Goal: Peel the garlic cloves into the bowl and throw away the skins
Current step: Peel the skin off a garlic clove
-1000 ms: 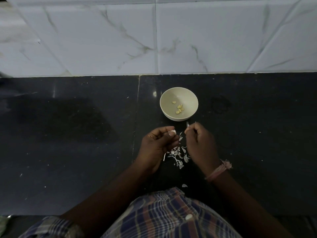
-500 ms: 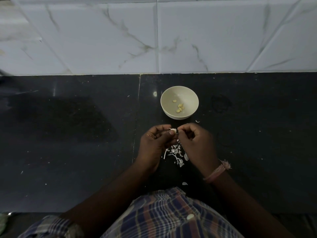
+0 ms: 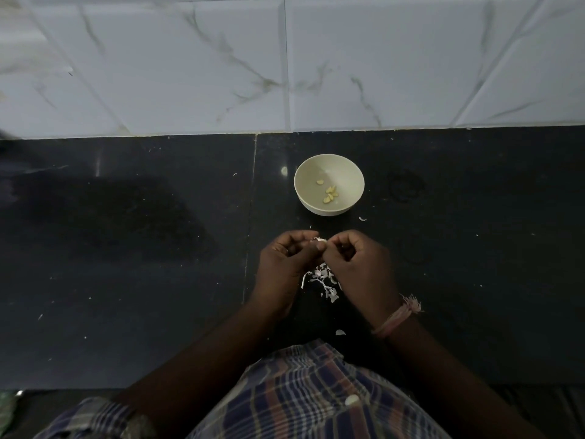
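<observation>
A small white bowl (image 3: 304,198) stands on the dark counter and holds several peeled yellowish cloves (image 3: 329,194). Just in front of it my left hand (image 3: 285,264) and my right hand (image 3: 361,267) meet, fingers curled. Both pinch one white garlic clove (image 3: 319,240), of which only a sliver shows between the fingertips. Under and between the hands lies a small pile of white skins (image 3: 323,280).
The black stone counter (image 3: 158,248) ends at a white marble-tiled wall (image 3: 285,64) behind the bowl. A stray skin (image 3: 362,218) lies right of the bowl, another (image 3: 340,332) lies near my checked shirt. A seam in the counter (image 3: 250,217) runs left of the hands.
My right hand moved left from near the bowl's front to meet my left hand at the clove. A skin flake now lies right of the bowl.
</observation>
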A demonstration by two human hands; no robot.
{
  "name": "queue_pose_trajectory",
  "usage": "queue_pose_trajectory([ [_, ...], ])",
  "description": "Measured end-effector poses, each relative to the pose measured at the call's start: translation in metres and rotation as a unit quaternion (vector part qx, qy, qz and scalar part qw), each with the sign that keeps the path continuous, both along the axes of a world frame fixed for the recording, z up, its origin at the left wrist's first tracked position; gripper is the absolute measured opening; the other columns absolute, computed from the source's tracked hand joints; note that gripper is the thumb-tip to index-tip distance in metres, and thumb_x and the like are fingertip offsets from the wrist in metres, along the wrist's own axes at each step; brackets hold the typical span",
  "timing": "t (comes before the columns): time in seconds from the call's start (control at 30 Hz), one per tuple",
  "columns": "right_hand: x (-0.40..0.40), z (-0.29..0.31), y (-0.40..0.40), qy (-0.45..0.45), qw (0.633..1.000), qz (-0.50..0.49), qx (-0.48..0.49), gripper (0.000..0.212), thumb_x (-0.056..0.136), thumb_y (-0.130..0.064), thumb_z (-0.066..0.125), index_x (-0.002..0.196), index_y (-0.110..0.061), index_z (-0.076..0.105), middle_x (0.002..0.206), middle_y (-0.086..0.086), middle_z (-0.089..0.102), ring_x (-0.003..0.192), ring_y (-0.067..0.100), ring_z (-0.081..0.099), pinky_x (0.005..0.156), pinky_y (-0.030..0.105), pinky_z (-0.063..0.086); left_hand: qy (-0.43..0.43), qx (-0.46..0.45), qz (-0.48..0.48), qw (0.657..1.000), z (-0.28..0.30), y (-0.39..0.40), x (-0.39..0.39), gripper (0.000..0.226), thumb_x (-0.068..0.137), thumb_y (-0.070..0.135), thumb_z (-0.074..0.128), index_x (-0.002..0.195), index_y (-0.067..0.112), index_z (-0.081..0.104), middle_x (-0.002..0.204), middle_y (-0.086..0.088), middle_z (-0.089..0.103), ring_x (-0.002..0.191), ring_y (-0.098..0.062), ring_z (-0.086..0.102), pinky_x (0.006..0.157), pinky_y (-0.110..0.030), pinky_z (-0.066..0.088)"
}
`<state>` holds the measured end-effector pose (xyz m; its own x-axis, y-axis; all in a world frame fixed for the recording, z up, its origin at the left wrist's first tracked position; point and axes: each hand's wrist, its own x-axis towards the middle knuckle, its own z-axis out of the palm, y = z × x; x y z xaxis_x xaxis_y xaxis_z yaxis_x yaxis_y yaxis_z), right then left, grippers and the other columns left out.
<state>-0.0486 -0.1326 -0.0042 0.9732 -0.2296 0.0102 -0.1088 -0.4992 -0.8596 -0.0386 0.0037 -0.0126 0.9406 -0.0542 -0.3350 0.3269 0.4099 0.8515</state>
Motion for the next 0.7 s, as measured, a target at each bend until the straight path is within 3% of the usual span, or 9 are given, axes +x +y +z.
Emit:
queue_pose_trajectory([
  [0.53,0.0062,0.001,0.0008,-0.009,0.999,0.02,-0.044,0.007,0.078,-0.022,0.074,0.075,-0.019,0.068,0.065,-0.008,0.065,0.062,0.008,0.062,0.062,0.039,0.055,0.004,0.003,-0.008,1.0,-0.0035,-0.002,0.0036,0.017,0.087,-0.003,0.071,0.099,0.009,0.067,0.095,-0.019,0.071,0.09,-0.032,0.066,0.08,-0.042,0.054],
  [0.7,0.0052,0.0009,0.0018,-0.023,0.999,0.025,-0.041,0.007,0.077,-0.018,0.071,0.075,-0.019,0.064,0.068,-0.007,0.063,0.063,0.01,0.06,0.062,0.036,0.052,0.034,-0.024,-0.024,0.999,-0.0026,-0.004,0.0054,0.019,0.091,-0.003,0.066,0.109,0.001,0.066,0.097,-0.02,0.072,0.093,-0.033,0.066,0.079,-0.036,0.057],
])
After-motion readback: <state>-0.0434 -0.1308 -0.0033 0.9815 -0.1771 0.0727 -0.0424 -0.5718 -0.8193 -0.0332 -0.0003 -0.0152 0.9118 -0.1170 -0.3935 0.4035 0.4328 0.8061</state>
